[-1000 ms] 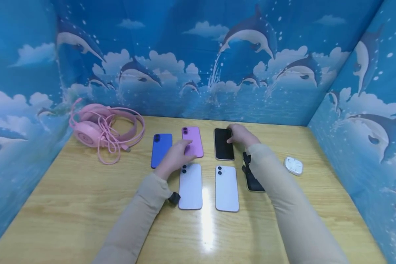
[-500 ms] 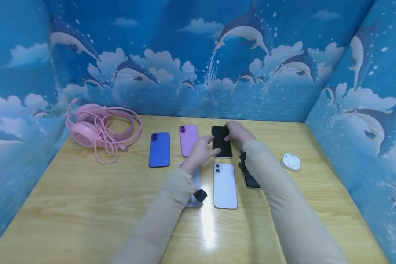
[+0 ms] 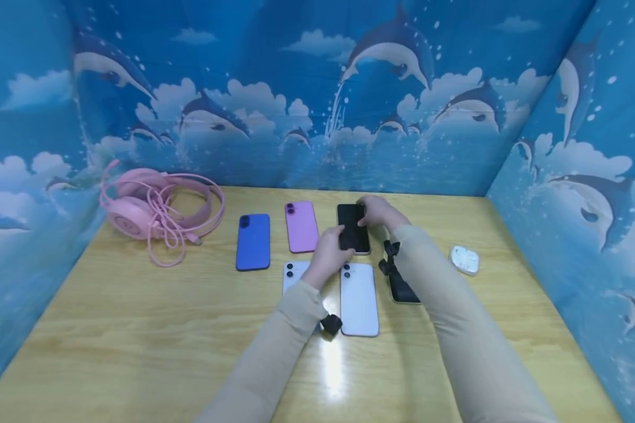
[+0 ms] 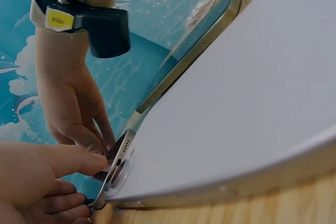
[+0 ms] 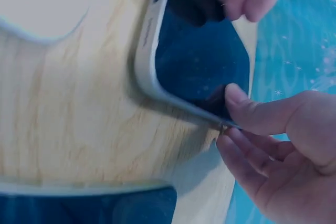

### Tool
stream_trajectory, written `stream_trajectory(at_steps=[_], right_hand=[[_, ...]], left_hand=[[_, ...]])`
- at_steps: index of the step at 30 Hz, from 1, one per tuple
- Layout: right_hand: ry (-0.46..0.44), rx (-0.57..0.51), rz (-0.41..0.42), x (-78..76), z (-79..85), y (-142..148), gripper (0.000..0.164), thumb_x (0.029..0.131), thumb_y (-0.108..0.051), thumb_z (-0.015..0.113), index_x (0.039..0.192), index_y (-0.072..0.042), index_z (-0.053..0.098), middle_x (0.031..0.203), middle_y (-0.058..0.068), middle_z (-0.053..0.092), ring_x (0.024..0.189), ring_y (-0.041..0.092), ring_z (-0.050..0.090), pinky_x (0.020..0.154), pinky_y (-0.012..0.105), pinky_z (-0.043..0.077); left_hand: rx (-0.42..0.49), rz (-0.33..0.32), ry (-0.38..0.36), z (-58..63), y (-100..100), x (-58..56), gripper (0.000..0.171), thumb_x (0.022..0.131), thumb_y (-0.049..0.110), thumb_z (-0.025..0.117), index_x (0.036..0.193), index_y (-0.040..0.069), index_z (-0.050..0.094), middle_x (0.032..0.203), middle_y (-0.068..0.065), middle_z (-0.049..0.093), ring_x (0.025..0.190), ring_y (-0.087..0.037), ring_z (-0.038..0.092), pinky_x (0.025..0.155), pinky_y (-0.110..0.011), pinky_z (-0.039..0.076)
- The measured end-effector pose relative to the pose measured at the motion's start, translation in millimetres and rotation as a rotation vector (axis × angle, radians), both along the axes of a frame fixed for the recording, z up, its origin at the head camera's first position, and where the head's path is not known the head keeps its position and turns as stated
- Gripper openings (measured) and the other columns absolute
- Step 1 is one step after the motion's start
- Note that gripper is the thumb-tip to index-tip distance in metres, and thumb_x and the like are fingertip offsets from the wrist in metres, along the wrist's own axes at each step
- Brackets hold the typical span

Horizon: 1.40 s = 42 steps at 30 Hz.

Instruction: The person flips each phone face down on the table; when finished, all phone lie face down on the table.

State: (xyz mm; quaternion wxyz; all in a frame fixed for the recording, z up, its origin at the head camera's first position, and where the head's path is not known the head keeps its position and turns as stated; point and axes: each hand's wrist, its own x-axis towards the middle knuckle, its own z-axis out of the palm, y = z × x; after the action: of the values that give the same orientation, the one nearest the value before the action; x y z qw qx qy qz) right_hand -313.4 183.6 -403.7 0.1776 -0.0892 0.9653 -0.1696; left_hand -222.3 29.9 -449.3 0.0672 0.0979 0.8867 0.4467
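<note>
At the back of the table lies a smartphone with its black screen up. My right hand pinches its right edge, the thumb on the glass and the fingers curled beneath; in the right wrist view that side looks slightly raised. My left hand holds the same phone at its lower left, thumb by the bottom edge and fingers bent along the side. Just in front is a white smartphone, back up. My left wrist partly covers another white smartphone.
A pink smartphone and a blue smartphone lie to the left. Pink headphones with a tangled cable sit at the back left. Under my right forearm is a dark-screened smartphone. A small white case stands further right.
My left hand has moved right, from over the pink phone to the black-screened smartphone, and now holds it. My right hand has kept its grip on that phone's right edge.
</note>
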Motion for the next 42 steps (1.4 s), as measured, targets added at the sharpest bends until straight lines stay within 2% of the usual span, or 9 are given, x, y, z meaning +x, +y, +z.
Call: stream_trajectory(at_steps=[4,10,15,18,24,28,32,38,42], right_hand=[[-0.033,-0.112,-0.055,4.1,0.8,3,0.059,0.089,-0.006,0.066,0.142,0.002,0.041,0.140,0.024,0.044,0.126,0.037,0.043,0.102,0.047,0.041],[-0.048,-0.367,-0.227,7.3,3.8,4,0.052,0.094,-0.008,0.060,0.142,-0.001,0.042,0.143,0.021,0.041,0.129,0.035,0.040,0.102,0.046,0.041],[-0.016,-0.487,-0.287,7.9,8.4,0,0.047,0.094,-0.008,0.059,0.138,0.002,0.044,0.134,0.023,0.047,0.118,0.035,0.049,0.094,0.046,0.047],[0.001,-0.476,-0.286,7.6,10.7,-4,0.046,0.093,-0.010,0.058,0.136,0.003,0.045,0.123,0.023,0.052,0.101,0.032,0.056,0.085,0.044,0.052],[0.068,-0.350,-0.261,6.5,16.2,-14,0.044,0.091,-0.016,0.057,0.131,0.002,0.050,0.099,0.018,0.063,0.073,0.019,0.057,0.067,0.032,0.051],[0.085,-0.320,-0.220,7.6,22.0,-23,0.043,0.092,-0.017,0.058,0.129,0.002,0.051,0.090,0.017,0.065,0.067,0.018,0.059,0.066,0.035,0.055],[0.042,-0.362,-0.212,9.7,25.0,-30,0.047,0.094,-0.020,0.060,0.134,0.001,0.047,0.083,0.013,0.063,0.061,0.016,0.060,0.070,0.042,0.058],[-0.005,-0.403,-0.204,12.4,26.4,-38,0.056,0.092,-0.027,0.064,0.137,0.000,0.045,0.085,0.014,0.064,0.068,0.024,0.064,0.073,0.045,0.058],[-0.050,-0.453,-0.201,12.4,21.2,-38,0.053,0.097,-0.034,0.055,0.137,-0.001,0.044,0.093,0.014,0.061,0.069,0.023,0.064,0.074,0.046,0.058]], left_hand=[[-0.037,0.002,0.003,-2.5,2,1.5,0.071,0.083,0.015,0.074,0.143,0.000,0.040,0.142,-0.019,0.043,0.129,-0.031,0.042,0.109,-0.039,0.034],[-0.060,-0.010,0.025,-3.0,2,-0.4,0.073,0.083,0.016,0.074,0.144,0.000,0.038,0.143,-0.018,0.043,0.130,-0.030,0.041,0.110,-0.038,0.033],[-0.032,-0.008,0.015,-2.4,0,-1.8,0.075,0.082,0.021,0.076,0.143,0.000,0.039,0.141,-0.019,0.044,0.128,-0.030,0.043,0.108,-0.039,0.036],[-0.008,-0.005,0.013,-1.3,-1,-1.3,0.074,0.081,0.022,0.076,0.142,-0.001,0.040,0.140,-0.019,0.046,0.126,-0.032,0.045,0.107,-0.040,0.038],[0.028,0.001,0.022,-1.6,-3,-1.2,0.070,0.081,0.022,0.074,0.140,-0.001,0.043,0.138,-0.019,0.048,0.126,-0.031,0.046,0.107,-0.040,0.038],[0.098,0.000,-0.006,-2.9,-7,-2.3,0.069,0.081,0.022,0.074,0.139,0.001,0.045,0.138,-0.018,0.049,0.127,-0.030,0.045,0.107,-0.040,0.037],[0.159,-0.011,-0.044,-0.7,-14,-3.9,0.074,0.080,0.019,0.077,0.142,0.004,0.041,0.140,-0.015,0.047,0.127,-0.028,0.045,0.107,-0.040,0.038],[0.106,-0.054,0.083,8.8,-20,-5.3,0.091,0.075,0.009,0.080,0.149,0.011,0.029,0.151,-0.009,0.032,0.133,-0.028,0.037,0.109,-0.045,0.033],[0.070,-0.076,0.148,13.1,-23,-5.6,0.095,0.072,0.007,0.081,0.150,0.014,0.027,0.155,-0.009,0.025,0.137,-0.029,0.030,0.111,-0.046,0.029]])
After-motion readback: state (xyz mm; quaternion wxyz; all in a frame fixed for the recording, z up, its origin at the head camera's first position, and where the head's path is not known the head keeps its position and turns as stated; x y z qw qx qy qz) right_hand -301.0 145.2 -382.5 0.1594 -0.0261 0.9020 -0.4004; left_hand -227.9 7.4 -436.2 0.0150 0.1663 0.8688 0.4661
